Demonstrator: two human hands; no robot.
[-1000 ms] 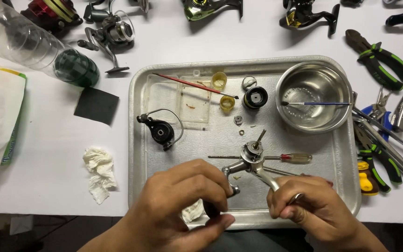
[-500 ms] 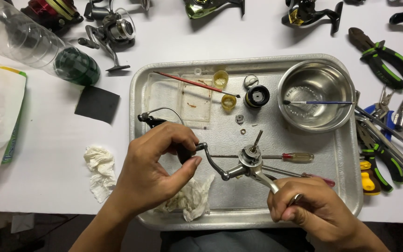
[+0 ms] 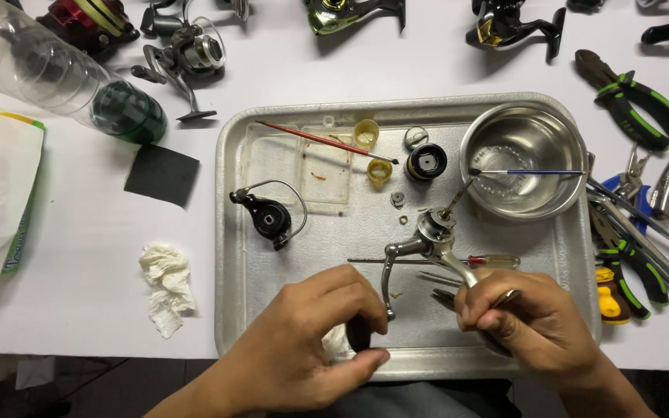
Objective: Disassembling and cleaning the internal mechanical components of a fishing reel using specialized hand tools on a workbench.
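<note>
Hands worked over the metal tray [image 3: 234,255]. The right hand [image 3: 532,325] was clamped on the foot of the silver reel body [image 3: 435,232], held above the tray. The left hand [image 3: 311,340] pinched the handle knob [image 3: 359,334], fingers closed together.

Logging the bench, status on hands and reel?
Left hand pinching handle knob. Right hand gripping reel body by its foot. Screwdriver lying under reel on tray.

Bright even overhead light, soft short shadows, glare on steel bowl [image 3: 523,159], edges perhaps slightly curved
</note>
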